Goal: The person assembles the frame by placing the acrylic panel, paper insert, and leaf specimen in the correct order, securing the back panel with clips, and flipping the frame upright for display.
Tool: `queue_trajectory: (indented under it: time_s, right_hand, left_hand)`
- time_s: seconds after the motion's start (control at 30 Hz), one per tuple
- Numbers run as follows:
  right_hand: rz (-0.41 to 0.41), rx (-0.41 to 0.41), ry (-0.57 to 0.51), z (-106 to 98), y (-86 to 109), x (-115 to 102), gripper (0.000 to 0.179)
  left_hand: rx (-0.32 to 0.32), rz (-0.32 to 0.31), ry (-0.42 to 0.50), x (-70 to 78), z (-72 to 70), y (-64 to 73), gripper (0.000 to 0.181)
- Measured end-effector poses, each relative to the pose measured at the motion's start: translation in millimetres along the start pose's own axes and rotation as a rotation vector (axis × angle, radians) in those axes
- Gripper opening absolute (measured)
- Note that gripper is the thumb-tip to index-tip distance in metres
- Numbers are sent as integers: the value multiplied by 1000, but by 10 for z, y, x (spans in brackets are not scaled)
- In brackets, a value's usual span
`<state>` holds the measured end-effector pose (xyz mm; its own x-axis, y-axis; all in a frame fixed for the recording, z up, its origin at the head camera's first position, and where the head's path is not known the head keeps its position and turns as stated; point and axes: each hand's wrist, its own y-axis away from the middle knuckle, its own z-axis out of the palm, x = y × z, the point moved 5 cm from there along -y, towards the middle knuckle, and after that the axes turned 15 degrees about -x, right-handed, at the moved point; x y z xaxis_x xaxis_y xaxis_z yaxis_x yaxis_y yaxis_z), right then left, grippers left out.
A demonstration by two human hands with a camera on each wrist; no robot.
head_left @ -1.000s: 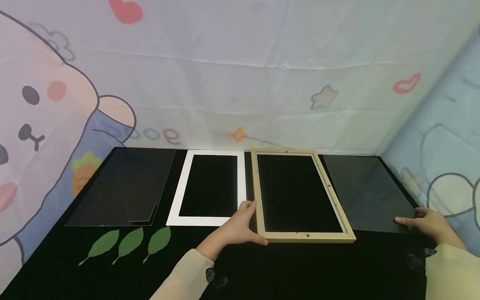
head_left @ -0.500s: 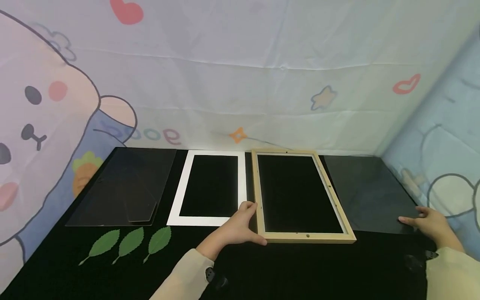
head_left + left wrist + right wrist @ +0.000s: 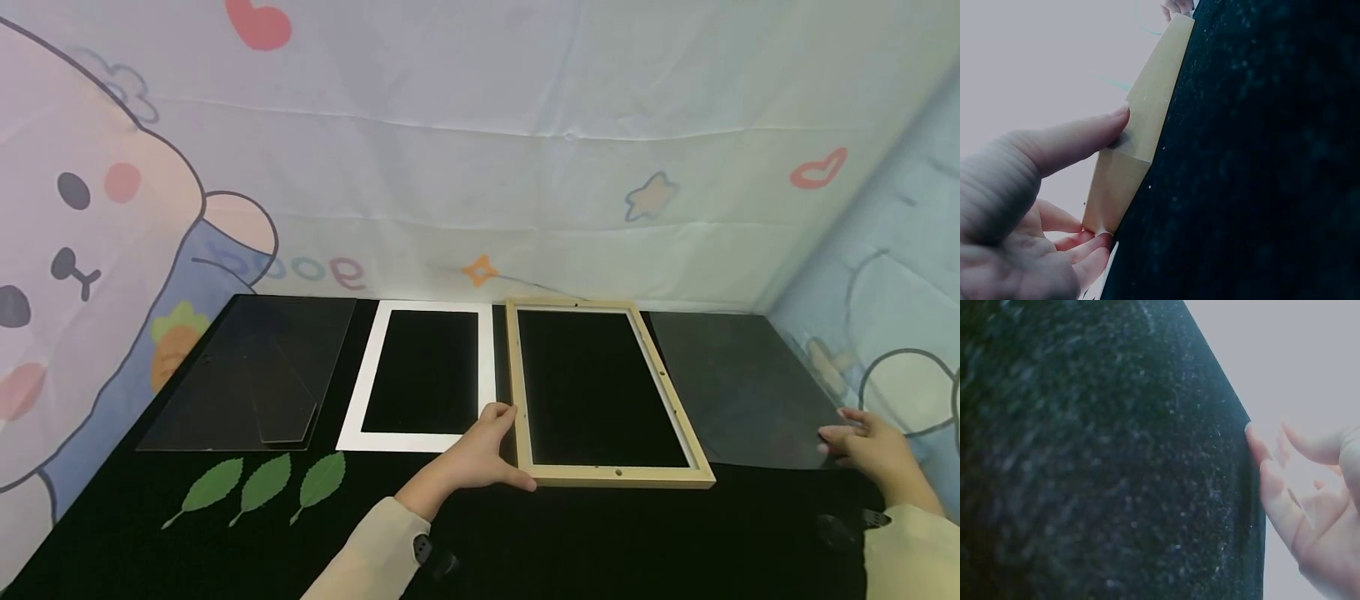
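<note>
In the head view, my left hand (image 3: 476, 457) grips the near left corner of a pale wooden picture frame (image 3: 585, 477) lying on the table. The left wrist view has my thumb against the front face of the wood (image 3: 1154, 106), while the other fingers curl at its left side. Over on the right lies a clear sheet (image 3: 742, 392). My right hand (image 3: 873, 450) pinches its near right corner. Seen from the right wrist, the sheet's thin edge passes between my thumb and fingers; the fingertips are beside the dark table edge.
Left of the frame lies a white mat border (image 3: 375, 442). Beyond it is a dark backing board (image 3: 217, 383) with a stand flap (image 3: 287, 421). Three green leaves (image 3: 213, 483) lie in front of that board. A printed cloth (image 3: 480, 150) hangs along the table's back.
My right hand has moved slightly right, its thumb drawing back toward the corner of the clear sheet. The left hand keeps its grip on the picture frame. The head view has shifted a little.
</note>
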<state>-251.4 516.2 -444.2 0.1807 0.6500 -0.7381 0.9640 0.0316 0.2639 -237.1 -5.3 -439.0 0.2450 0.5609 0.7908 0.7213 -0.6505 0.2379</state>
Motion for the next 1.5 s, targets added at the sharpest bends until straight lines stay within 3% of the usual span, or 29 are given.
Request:
queue_trajectory:
  time_s: [0.1, 0.4, 0.63, 0.87, 0.97, 1.13, 1.3, 1.43, 1.5]
  right_hand:
    - [-42, 12, -95, 11, 23, -9, 64]
    - [-43, 74, -102, -54, 55, -84, 66]
    - [-57, 72, -213, -106, 82, -115, 66]
    - [-41, 148, -231, -182, 227, -166, 66]
    - [-75, 164, -244, -281, 137, 42, 68]
    - [-167, 181, -380, -398, 45, 269, 71]
    - [-194, 203, -379, -326, 283, -124, 58]
    - [-242, 192, -413, -290, 350, -247, 40]
    - [-242, 179, -414, -266, 354, -268, 44]
  left_hand:
    - [-1, -2, 1, -2, 0, 0, 108]
    - [2, -11, 1, 2, -13, 11, 108]
    - [-1, -9, 11, 10, -18, 21, 108]
    - [-9, -8, 11, 32, -8, 21, 107]
    - [-10, -11, 11, 36, -9, 15, 107]
    - [-9, -4, 13, 49, -19, 19, 106]
    - [-9, -2, 15, 70, -20, 31, 106]
    - [-8, -10, 19, 83, -19, 34, 106]
    - [-9, -11, 23, 85, -20, 34, 106]
